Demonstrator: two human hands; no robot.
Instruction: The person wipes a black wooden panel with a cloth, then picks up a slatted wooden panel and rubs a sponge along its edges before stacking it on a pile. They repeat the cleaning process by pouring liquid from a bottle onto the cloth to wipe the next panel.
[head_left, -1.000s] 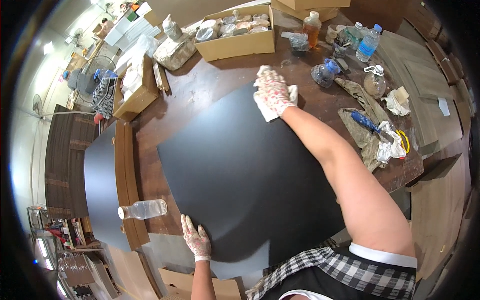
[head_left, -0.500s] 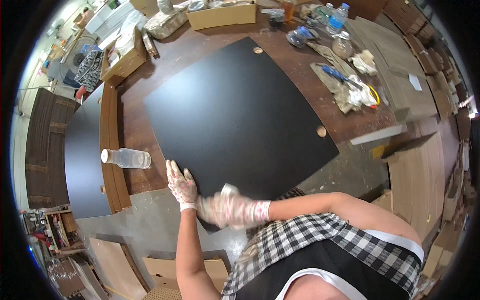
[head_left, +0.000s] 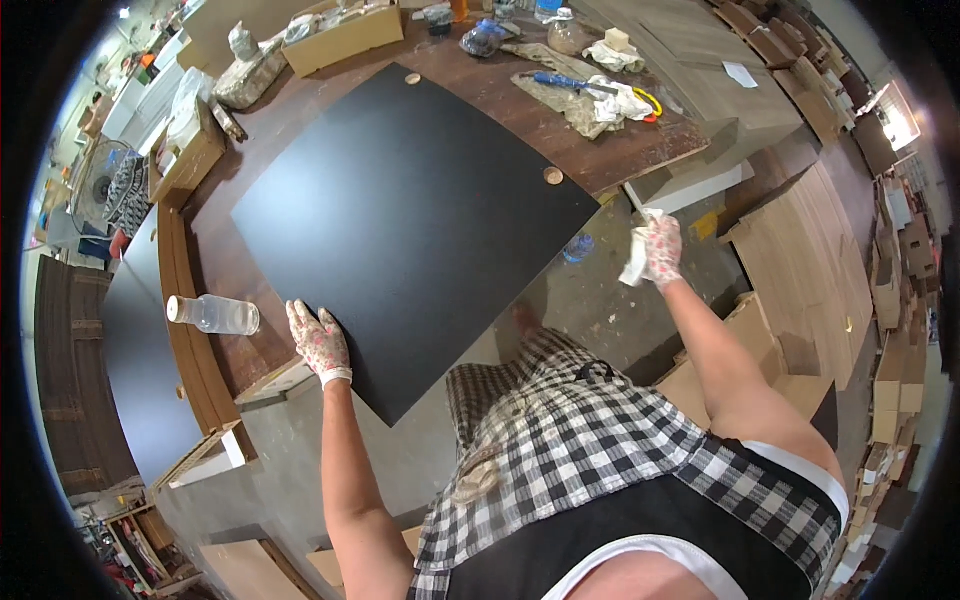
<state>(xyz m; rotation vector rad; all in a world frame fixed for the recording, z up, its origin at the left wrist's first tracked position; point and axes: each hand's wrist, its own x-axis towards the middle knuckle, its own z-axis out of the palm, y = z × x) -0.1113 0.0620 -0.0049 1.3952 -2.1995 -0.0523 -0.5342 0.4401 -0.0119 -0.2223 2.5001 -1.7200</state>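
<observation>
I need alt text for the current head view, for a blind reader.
A large black board lies on a brown table, a gloved left hand at its left edge; the gloved right hand holds a white cloth off to the right. A clear bottle is at left.

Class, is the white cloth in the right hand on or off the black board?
Off: the right hand holds the cloth out beyond the board, with floor showing between them.
</observation>
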